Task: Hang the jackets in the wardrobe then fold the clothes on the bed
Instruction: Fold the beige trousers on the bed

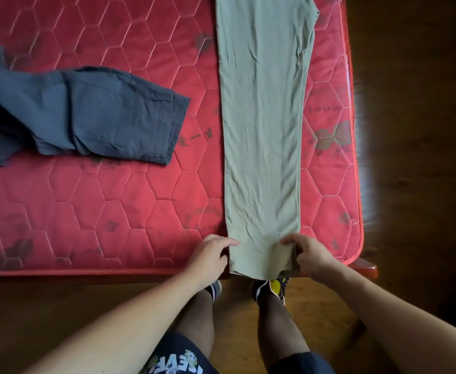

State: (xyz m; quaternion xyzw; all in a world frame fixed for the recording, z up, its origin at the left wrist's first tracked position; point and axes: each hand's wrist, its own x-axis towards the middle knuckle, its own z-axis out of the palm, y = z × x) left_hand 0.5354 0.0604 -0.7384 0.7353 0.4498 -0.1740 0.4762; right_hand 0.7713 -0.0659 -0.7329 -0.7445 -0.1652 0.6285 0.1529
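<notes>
The left hand [211, 255] and right hand [308, 255] each pinched the trousers' [262, 130] hem; an uneven lift could skew the fold.

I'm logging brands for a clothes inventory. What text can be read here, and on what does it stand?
"Love…": faded script printed on the mattress, right of the green trousers; the ending is blurred.
White block letters on the person's shorts: upside down and cut by the frame edge, not readable.
Green trousers and grey garment: no label or text shows.
</notes>
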